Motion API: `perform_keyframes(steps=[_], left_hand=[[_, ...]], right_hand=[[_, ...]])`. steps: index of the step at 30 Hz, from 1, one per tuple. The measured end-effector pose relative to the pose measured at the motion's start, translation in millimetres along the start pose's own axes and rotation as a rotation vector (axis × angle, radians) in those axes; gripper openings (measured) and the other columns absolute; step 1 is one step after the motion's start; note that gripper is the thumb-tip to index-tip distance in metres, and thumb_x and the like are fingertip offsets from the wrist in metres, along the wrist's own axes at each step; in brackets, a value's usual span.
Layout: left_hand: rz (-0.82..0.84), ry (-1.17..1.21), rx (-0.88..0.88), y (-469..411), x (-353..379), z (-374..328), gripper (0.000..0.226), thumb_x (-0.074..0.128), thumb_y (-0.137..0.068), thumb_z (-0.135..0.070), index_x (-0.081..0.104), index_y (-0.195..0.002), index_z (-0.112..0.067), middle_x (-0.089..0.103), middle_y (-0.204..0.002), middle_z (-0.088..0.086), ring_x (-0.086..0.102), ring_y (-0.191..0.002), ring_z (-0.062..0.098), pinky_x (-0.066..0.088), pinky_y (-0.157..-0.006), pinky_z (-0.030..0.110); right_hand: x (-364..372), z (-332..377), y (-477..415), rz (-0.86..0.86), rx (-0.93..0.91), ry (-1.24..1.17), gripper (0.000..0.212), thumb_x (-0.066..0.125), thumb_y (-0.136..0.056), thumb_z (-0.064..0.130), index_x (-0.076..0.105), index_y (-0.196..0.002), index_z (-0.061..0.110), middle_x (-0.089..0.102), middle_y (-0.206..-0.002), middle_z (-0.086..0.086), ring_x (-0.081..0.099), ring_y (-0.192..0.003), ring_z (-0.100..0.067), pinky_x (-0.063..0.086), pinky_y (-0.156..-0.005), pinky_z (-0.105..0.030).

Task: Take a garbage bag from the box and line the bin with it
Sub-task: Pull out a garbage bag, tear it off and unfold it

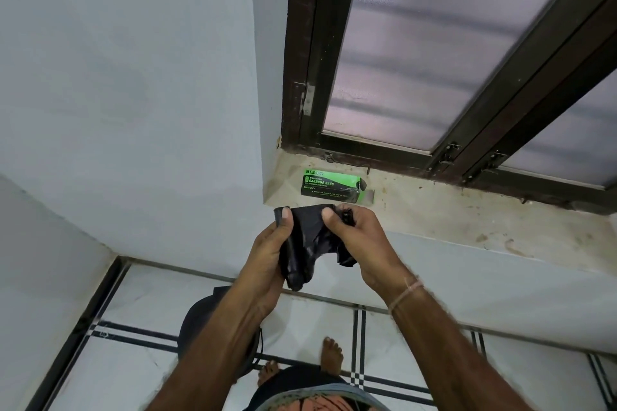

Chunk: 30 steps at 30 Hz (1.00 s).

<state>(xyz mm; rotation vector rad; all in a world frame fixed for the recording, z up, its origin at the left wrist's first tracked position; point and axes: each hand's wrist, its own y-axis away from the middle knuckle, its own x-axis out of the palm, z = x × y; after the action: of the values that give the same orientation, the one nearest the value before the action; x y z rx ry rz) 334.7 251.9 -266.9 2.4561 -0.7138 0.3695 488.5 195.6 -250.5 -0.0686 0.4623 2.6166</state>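
A crumpled black garbage bag [309, 243] hangs between both hands in front of the window sill. My left hand [270, 253] pinches its upper left corner with the thumb on top. My right hand [357, 237] grips its upper right part. Behind them a green and black garbage bag box [330, 184] lies on the sill, its right end flap open. The dark bin [197, 327] stands on the floor below, mostly hidden by my left forearm.
The stained stone window sill [450, 213] runs to the right under a dark-framed frosted window [434, 43]. A grey wall [133, 93] fills the left. My bare feet [330, 357] stand on the white tiled floor [133, 360] beside the bin.
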Motion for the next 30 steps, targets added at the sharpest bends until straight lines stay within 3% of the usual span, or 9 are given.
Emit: perform_keyframes(steps=[3,6,9,12,17,20,23,27,30], left_hand=[[0.007,0.001,0.008,0.8,-1.7,0.0,0.058,0.041,-0.099,-0.061,0.071,-0.125,-0.019,0.078,-0.112,0.009,0.075,-0.096,0.021,0.057,-0.077,0.034],[0.008,0.015,-0.012,1.1,-0.7,-0.4,0.058,0.039,-0.102,-0.059,0.07,-0.128,-0.018,0.076,-0.122,0.011,0.072,-0.113,0.029,0.056,-0.095,0.047],[0.013,0.02,-0.032,-0.9,-0.7,1.4,0.058,0.044,-0.102,-0.056,0.066,-0.134,-0.013,0.072,-0.127,0.015,0.069,-0.119,0.032,0.052,-0.104,0.05],[0.01,0.034,-0.032,-2.4,-1.6,2.0,0.056,0.052,-0.098,-0.052,0.066,-0.133,-0.01,0.072,-0.127,0.017,0.069,-0.119,0.034,0.051,-0.105,0.051],[-0.005,0.027,-0.022,-4.5,-5.0,3.3,0.055,0.052,-0.098,-0.054,0.069,-0.13,-0.013,0.074,-0.125,0.014,0.069,-0.119,0.033,0.049,-0.108,0.055],[0.008,0.029,-0.032,-4.1,-2.6,4.5,0.058,0.049,-0.098,-0.059,0.068,-0.131,-0.015,0.073,-0.126,0.014,0.069,-0.119,0.034,0.048,-0.107,0.059],[0.013,0.025,-0.037,-4.1,-2.5,3.7,0.06,0.048,-0.098,-0.06,0.066,-0.133,-0.014,0.073,-0.126,0.014,0.069,-0.119,0.032,0.05,-0.106,0.057],[0.012,0.026,-0.029,-6.3,-6.2,5.2,0.058,0.05,-0.1,-0.056,0.067,-0.132,-0.011,0.073,-0.125,0.019,0.069,-0.118,0.037,0.051,-0.104,0.057],[0.01,0.031,-0.03,-6.7,-7.2,8.0,0.06,0.051,-0.097,-0.059,0.067,-0.132,-0.012,0.073,-0.125,0.019,0.068,-0.118,0.039,0.054,-0.099,0.052]], right_hand=[[-0.9,0.6,-1.7,-0.073,0.046,-0.032,0.018,0.055,-0.106,0.022,0.067,-0.106,0.009,0.072,-0.086,-0.01,0.066,-0.071,-0.024,0.05,-0.047,-0.025],[-0.9,1.8,-2.5,-0.101,0.021,-0.056,0.021,0.05,-0.108,0.021,0.07,-0.102,0.015,0.071,-0.081,-0.004,0.062,-0.065,-0.02,0.049,-0.052,-0.028],[-1.9,8.6,3.8,0.047,0.005,-0.015,0.032,0.06,-0.102,0.039,0.075,-0.102,0.01,0.075,-0.079,-0.002,0.066,-0.06,-0.014,0.043,-0.046,-0.025],[-3.7,5.0,3.4,0.039,0.029,0.081,0.04,0.07,-0.096,0.037,0.067,-0.096,-0.003,0.064,-0.07,-0.006,0.052,-0.047,-0.011,0.034,-0.038,-0.02],[-6.5,0.3,-5.4,-0.054,0.02,-0.028,0.017,0.059,-0.104,0.017,0.064,-0.103,0.001,0.067,-0.081,-0.009,0.061,-0.066,-0.017,0.05,-0.054,-0.023],[-2.8,-3.3,-9.5,-0.083,0.02,-0.043,0.019,0.055,-0.106,0.019,0.068,-0.116,0.009,0.075,-0.103,-0.016,0.071,-0.085,-0.025,0.058,-0.065,-0.035],[-2.7,2.2,-3.8,0.008,0.002,-0.045,0.033,0.06,-0.101,0.043,0.073,-0.11,0.014,0.075,-0.105,-0.021,0.074,-0.093,-0.038,0.056,-0.069,-0.053],[-4.7,6.1,1.0,0.058,0.018,0.06,0.033,0.073,-0.094,0.036,0.071,-0.095,0.004,0.069,-0.073,-0.008,0.061,-0.059,-0.02,0.043,-0.043,-0.026],[-5.9,2.9,-2.2,0.009,0.046,0.022,0.024,0.064,-0.102,0.027,0.068,-0.102,0.004,0.07,-0.079,-0.009,0.062,-0.065,-0.023,0.044,-0.043,-0.028]])
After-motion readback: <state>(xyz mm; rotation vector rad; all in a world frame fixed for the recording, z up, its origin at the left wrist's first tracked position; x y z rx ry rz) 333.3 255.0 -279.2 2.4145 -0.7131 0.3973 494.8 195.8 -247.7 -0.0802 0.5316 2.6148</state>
